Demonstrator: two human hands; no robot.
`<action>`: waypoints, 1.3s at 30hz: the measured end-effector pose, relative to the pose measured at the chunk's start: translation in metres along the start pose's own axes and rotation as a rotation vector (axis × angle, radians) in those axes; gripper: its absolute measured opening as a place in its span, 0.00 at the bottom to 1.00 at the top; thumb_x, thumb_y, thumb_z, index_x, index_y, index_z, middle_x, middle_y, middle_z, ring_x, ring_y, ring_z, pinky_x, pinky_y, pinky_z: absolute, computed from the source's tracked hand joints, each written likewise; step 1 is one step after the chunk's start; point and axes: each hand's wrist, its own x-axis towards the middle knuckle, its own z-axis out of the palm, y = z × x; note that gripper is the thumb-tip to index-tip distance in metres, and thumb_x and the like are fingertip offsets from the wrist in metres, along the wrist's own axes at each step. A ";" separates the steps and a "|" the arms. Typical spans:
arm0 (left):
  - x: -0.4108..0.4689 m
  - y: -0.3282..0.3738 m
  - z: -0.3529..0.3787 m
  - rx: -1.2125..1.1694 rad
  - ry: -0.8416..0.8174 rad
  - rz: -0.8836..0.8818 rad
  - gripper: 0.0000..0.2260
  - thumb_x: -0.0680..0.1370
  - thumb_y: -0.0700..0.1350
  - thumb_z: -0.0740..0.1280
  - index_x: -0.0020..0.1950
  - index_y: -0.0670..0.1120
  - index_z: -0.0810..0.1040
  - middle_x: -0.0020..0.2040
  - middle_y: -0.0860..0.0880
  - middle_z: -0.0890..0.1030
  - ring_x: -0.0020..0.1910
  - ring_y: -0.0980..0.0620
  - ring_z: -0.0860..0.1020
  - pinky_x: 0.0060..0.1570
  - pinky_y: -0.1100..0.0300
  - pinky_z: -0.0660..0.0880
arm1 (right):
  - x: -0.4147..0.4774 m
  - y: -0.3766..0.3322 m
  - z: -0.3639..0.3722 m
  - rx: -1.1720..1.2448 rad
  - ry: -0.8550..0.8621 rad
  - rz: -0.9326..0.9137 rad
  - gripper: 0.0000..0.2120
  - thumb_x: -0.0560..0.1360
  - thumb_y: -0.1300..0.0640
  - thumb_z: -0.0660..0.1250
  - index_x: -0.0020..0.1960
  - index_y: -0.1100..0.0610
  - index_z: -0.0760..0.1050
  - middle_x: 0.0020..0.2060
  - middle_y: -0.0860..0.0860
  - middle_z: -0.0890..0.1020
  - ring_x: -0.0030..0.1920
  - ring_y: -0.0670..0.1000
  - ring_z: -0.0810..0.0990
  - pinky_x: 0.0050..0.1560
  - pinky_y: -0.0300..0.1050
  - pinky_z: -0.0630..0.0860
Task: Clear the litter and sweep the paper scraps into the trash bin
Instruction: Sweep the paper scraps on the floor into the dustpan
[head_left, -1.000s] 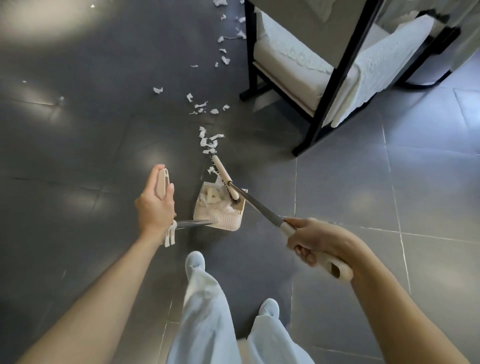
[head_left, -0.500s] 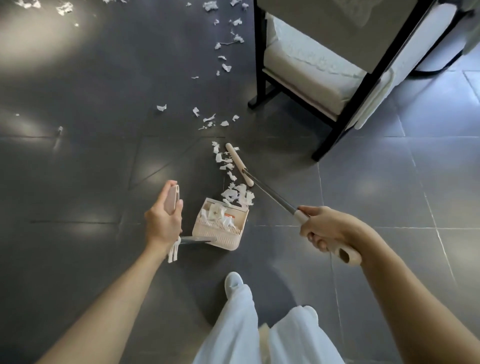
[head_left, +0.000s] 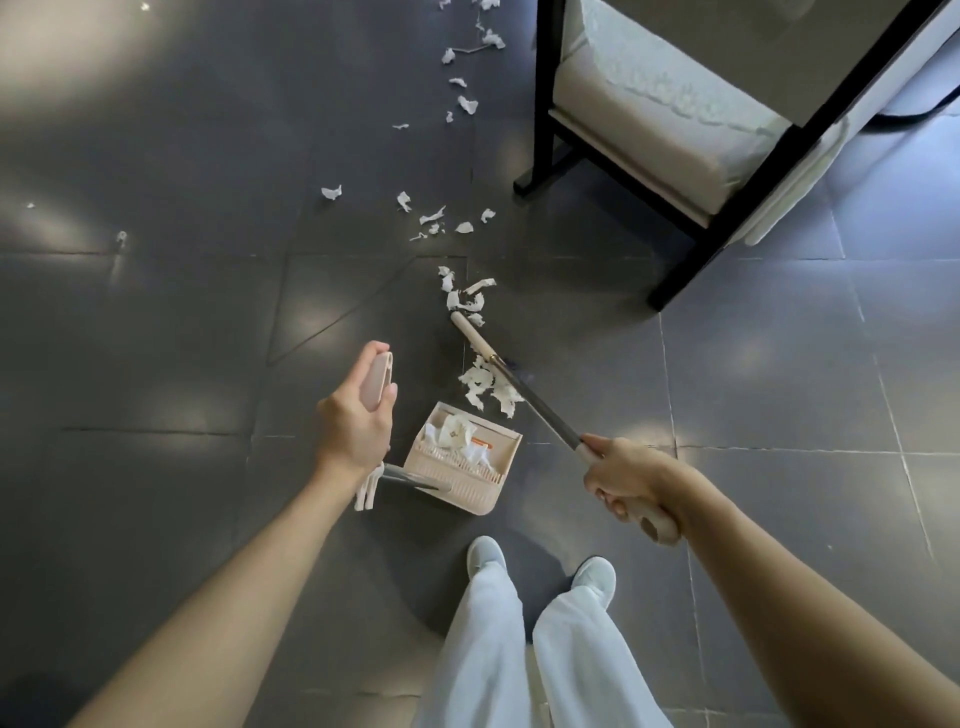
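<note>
Head view: left hand curls round the handle of the pan; right hand grips the broom. Scraps lie just beyond the pan's mouth, toward its right corner. A skewed or hard stroke could flick them past that wall.

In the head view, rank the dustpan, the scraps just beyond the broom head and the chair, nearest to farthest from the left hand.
1. Dustpan, just right of the left hand, which holds its handle.
2. Scraps, ahead on the floor, just beyond the broom head.
3. Chair, farthest, ahead and right.
</note>
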 end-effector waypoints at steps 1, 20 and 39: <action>0.003 0.000 0.001 -0.003 0.013 0.002 0.16 0.79 0.41 0.64 0.64 0.56 0.75 0.31 0.51 0.73 0.29 0.42 0.72 0.33 0.51 0.74 | -0.002 -0.001 0.003 -0.012 -0.026 0.001 0.20 0.74 0.63 0.56 0.66 0.57 0.69 0.28 0.54 0.74 0.23 0.50 0.71 0.25 0.40 0.70; 0.047 0.020 0.010 -0.150 0.159 -0.125 0.17 0.79 0.38 0.63 0.67 0.50 0.73 0.50 0.35 0.81 0.43 0.33 0.80 0.44 0.40 0.78 | -0.026 -0.051 -0.050 0.101 0.001 -0.047 0.29 0.72 0.65 0.64 0.70 0.45 0.67 0.27 0.52 0.76 0.25 0.49 0.71 0.28 0.42 0.71; 0.127 0.032 0.027 -0.137 0.271 -0.255 0.19 0.79 0.40 0.65 0.62 0.63 0.72 0.34 0.51 0.75 0.26 0.48 0.72 0.33 0.57 0.72 | 0.146 -0.187 -0.158 -0.560 0.000 -0.153 0.22 0.70 0.63 0.65 0.63 0.55 0.71 0.34 0.50 0.77 0.35 0.53 0.77 0.38 0.41 0.74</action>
